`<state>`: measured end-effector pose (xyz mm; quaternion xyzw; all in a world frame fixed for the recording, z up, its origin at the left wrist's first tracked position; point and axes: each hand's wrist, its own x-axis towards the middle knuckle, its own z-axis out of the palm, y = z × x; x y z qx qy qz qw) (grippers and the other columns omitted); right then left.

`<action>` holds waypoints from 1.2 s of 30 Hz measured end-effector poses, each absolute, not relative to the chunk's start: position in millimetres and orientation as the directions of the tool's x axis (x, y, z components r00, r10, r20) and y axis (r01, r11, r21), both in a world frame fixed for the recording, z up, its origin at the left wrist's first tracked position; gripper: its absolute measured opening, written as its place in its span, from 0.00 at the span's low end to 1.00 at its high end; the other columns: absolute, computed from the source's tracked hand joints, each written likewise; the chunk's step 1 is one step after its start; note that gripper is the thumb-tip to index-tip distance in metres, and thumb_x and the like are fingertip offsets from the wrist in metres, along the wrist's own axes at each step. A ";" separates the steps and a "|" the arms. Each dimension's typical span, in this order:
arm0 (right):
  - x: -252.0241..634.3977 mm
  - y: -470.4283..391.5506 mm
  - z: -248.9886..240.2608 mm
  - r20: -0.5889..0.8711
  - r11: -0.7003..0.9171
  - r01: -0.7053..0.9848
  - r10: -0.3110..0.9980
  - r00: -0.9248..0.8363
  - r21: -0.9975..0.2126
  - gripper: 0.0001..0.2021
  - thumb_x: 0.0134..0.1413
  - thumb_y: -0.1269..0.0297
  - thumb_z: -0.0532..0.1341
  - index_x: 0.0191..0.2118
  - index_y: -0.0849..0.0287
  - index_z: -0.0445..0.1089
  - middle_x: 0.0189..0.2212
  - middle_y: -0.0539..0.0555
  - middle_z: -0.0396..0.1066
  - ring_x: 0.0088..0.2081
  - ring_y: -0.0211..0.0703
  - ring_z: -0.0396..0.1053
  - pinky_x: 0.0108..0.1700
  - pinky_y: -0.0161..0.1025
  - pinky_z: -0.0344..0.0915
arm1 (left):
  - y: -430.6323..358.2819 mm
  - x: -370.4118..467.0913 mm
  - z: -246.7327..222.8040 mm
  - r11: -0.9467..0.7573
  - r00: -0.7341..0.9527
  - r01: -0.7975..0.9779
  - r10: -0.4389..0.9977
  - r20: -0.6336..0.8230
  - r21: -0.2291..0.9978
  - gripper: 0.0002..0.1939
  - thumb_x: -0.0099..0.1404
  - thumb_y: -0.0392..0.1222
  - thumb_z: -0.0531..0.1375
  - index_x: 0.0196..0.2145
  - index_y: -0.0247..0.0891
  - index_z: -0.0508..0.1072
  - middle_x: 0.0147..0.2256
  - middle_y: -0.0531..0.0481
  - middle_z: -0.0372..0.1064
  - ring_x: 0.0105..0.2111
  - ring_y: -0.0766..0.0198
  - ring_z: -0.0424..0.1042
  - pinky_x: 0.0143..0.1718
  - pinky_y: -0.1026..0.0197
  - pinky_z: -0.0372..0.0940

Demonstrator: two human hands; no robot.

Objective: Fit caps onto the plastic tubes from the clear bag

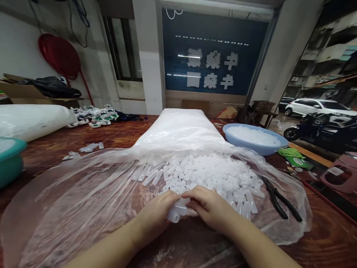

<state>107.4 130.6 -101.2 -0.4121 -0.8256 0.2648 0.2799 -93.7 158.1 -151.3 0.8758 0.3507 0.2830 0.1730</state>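
Note:
My left hand [156,208] is closed around a few small translucent plastic bottles [174,216], with their necks pointing down toward me. Beside it, my right hand [212,208] has thumb and fingers pinched together at the far end of these bottles; what exactly sits between its fingertips is too small to make out. Just beyond both hands lies a heap of white plastic caps [212,171], with translucent bottles [152,174] along its near and left edges. The heap rests on the spread mouth of a large clear plastic bag [78,193], whose full white body [181,128] stretches away from me.
Black-handled pliers [279,199] lie on the plastic at right. A blue basin [259,149] of white pieces stands behind them. At left are a green basin [12,163], another filled bag [36,119] and loose bottles [89,147] on the wooden table [119,136].

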 end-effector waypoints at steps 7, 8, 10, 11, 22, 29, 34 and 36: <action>105.4 129.3 -98.1 0.265 0.477 0.533 0.865 -0.426 -0.699 0.13 0.56 0.70 0.56 0.47 0.58 0.68 0.41 0.55 0.70 0.40 0.40 0.69 0.42 0.35 0.64 | 159.4 -95.7 -155.7 -0.711 0.583 0.506 0.699 0.414 0.488 0.12 0.57 0.32 0.49 0.39 0.39 0.66 0.35 0.48 0.67 0.35 0.61 0.67 0.37 0.62 0.63; 104.5 128.9 -98.1 0.274 0.492 0.525 0.856 -0.438 -0.695 0.13 0.55 0.72 0.57 0.47 0.57 0.68 0.42 0.54 0.69 0.42 0.39 0.68 0.44 0.34 0.63 | 159.4 -95.8 -155.5 -0.710 0.580 0.511 0.701 0.415 0.484 0.13 0.57 0.32 0.49 0.39 0.39 0.66 0.35 0.48 0.68 0.35 0.61 0.67 0.37 0.62 0.63; 101.3 128.4 -98.7 0.266 0.469 0.560 0.874 -0.407 -0.683 0.08 0.54 0.71 0.57 0.41 0.59 0.70 0.37 0.54 0.71 0.40 0.41 0.68 0.43 0.35 0.63 | 158.9 -95.2 -154.6 -0.706 0.586 0.523 0.704 0.401 0.477 0.12 0.58 0.34 0.49 0.39 0.39 0.66 0.35 0.48 0.68 0.35 0.61 0.67 0.37 0.61 0.63; 99.1 128.3 -99.3 0.250 0.431 0.593 0.897 -0.365 -0.680 0.06 0.55 0.69 0.57 0.37 0.59 0.70 0.34 0.54 0.71 0.37 0.42 0.68 0.40 0.37 0.63 | 158.5 -94.5 -154.0 -0.707 0.591 0.525 0.703 0.395 0.474 0.11 0.58 0.34 0.50 0.38 0.39 0.67 0.34 0.48 0.68 0.35 0.61 0.67 0.37 0.61 0.63; 96.8 126.6 -103.3 0.293 0.462 0.531 0.880 -0.373 -0.710 0.10 0.55 0.72 0.54 0.41 0.57 0.69 0.39 0.54 0.70 0.42 0.41 0.67 0.45 0.37 0.61 | 157.1 -92.0 -152.9 -0.718 0.574 0.547 0.696 0.433 0.430 0.13 0.56 0.31 0.49 0.39 0.38 0.65 0.34 0.48 0.66 0.34 0.60 0.67 0.36 0.60 0.62; 84.4 128.3 -105.6 0.110 0.212 0.559 0.971 -0.211 -0.801 0.08 0.55 0.63 0.53 0.35 0.59 0.67 0.29 0.54 0.70 0.33 0.45 0.68 0.35 0.41 0.62 | 149.1 -86.3 -140.8 -0.633 0.553 0.674 0.774 0.308 0.382 0.07 0.56 0.31 0.51 0.33 0.36 0.65 0.32 0.48 0.65 0.32 0.59 0.67 0.33 0.60 0.62; 81.2 129.6 -111.2 0.065 0.146 0.524 0.983 -0.170 -0.839 0.10 0.55 0.60 0.51 0.34 0.58 0.65 0.27 0.51 0.69 0.30 0.43 0.67 0.34 0.39 0.62 | 148.7 -85.6 -136.9 -0.632 0.553 0.656 0.774 0.308 0.412 0.09 0.56 0.32 0.51 0.35 0.37 0.65 0.33 0.48 0.66 0.32 0.61 0.66 0.35 0.60 0.62; 85.2 130.3 -110.5 0.081 0.141 0.516 0.987 -0.137 -0.845 0.10 0.55 0.59 0.51 0.36 0.58 0.65 0.31 0.53 0.69 0.33 0.45 0.67 0.36 0.41 0.62 | 150.6 -86.0 -136.1 -0.630 0.537 0.615 0.775 0.332 0.475 0.10 0.57 0.34 0.51 0.38 0.37 0.66 0.35 0.47 0.66 0.35 0.61 0.66 0.37 0.60 0.62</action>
